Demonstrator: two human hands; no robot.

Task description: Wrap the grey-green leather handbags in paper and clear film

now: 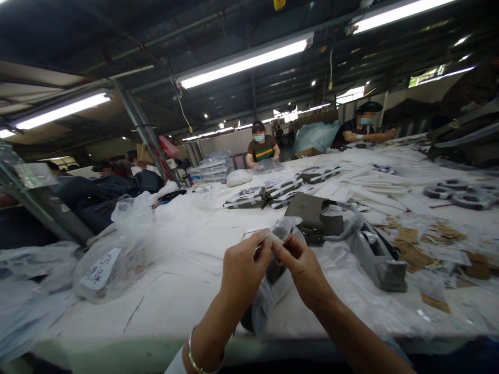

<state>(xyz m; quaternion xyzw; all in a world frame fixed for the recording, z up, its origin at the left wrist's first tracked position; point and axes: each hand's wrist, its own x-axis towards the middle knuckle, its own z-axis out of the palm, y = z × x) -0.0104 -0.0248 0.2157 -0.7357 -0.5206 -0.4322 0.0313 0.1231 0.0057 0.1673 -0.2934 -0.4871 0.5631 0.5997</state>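
Observation:
Close together over the table's near middle, my left hand (244,267) and my right hand (307,270) both pinch a small pale piece of wrapping material (276,238). Its exact kind is hard to make out. Whitish translucent wrapping (268,301) hangs below my fingers around a dark item, mostly hidden by my hands. Just beyond them lies a dark olive handbag (306,210) with its flap up. To the right of my right hand rests a grey tape dispenser (380,259).
A clear plastic bag with a handwritten label (99,270) lies left. Brown tags (409,236) and wrapped rings (462,193) are on the right. Partly wrapped bags (249,197) lie farther back. Two masked co-workers (265,148) work across the white table (167,311).

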